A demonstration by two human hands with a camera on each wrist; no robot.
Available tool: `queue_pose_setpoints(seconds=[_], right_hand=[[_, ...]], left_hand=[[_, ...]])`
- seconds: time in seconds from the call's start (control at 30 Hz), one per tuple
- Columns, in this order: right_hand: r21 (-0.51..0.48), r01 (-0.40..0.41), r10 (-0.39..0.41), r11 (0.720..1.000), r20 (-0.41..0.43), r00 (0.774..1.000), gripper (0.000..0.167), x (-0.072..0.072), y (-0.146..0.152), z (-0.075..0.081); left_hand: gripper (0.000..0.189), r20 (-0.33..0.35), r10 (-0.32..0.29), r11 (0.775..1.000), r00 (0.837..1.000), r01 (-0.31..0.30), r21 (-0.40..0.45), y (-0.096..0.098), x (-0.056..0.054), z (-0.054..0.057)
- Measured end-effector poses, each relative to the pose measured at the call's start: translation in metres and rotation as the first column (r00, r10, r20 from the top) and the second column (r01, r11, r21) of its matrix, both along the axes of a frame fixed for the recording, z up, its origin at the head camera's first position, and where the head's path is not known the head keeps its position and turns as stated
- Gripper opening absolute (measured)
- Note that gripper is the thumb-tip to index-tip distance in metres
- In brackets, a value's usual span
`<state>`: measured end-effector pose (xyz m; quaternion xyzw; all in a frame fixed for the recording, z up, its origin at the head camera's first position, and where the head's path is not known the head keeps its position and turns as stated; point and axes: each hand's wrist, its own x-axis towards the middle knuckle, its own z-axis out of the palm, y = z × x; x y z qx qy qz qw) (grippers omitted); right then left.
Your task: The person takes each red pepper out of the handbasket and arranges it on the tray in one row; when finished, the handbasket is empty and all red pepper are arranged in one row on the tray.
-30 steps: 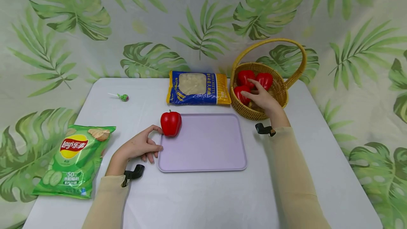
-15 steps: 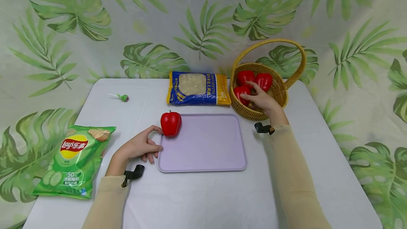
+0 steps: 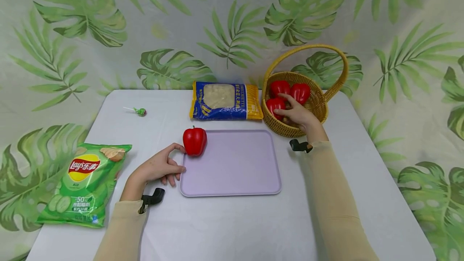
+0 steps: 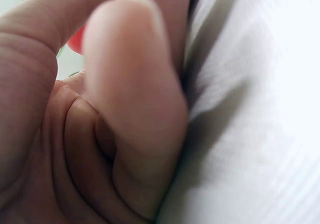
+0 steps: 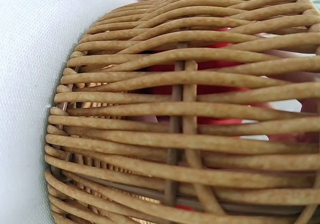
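A red bell pepper (image 3: 194, 141) stands on the upper left corner of a pale purple tray (image 3: 235, 164). At the tray's left edge rests my left hand (image 3: 157, 166), thumb and index fingertips touching the rim close to that pepper, other fingers bent beneath. My right hand (image 3: 299, 112) reaches into a wicker basket (image 3: 288, 130), thumb and fingers around the front red bell pepper (image 3: 274, 107). Two more red bell peppers, one at the back left (image 3: 280, 88) and one at the right (image 3: 301, 92), lie beside it. Basket weave (image 5: 200, 144) mostly hides the right hand in its wrist view.
A blue and yellow pasta bag (image 3: 224, 100) lies behind the tray, next to the basket. A green chip bag (image 3: 85, 184) is on the left, with a lollipop (image 3: 140, 111) farther back. The basket's tall handle (image 3: 308, 46) arches over its opening.
My right hand has lowered slightly toward the near side of the basket, its thumb and fingers closing around the front bell pepper. The left hand and tray stay put.
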<state>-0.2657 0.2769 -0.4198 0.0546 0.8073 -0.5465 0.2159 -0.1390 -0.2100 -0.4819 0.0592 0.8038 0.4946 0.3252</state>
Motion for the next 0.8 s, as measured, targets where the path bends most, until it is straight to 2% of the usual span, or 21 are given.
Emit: queue_pose_setpoints(seconds=[0.53, 0.8], right_hand=[[0.013, 0.015, -0.015, 1.0, 0.012, 1.0, 0.077, -0.0022, 0.0017, -0.002], [-0.03, 0.034, -0.033, 0.999, 0.004, 0.999, 0.075, -0.0029, 0.0049, -0.0024]], left_hand=[[0.062, -0.002, -0.004, 1.0, 1.0, 0.004, 0.006, -0.0004, -0.0006, -0.0009], [0.062, 0.0, 0.0, 1.0, 1.0, 0.0, 0.004, -0.0006, -0.0004, -0.0017]])
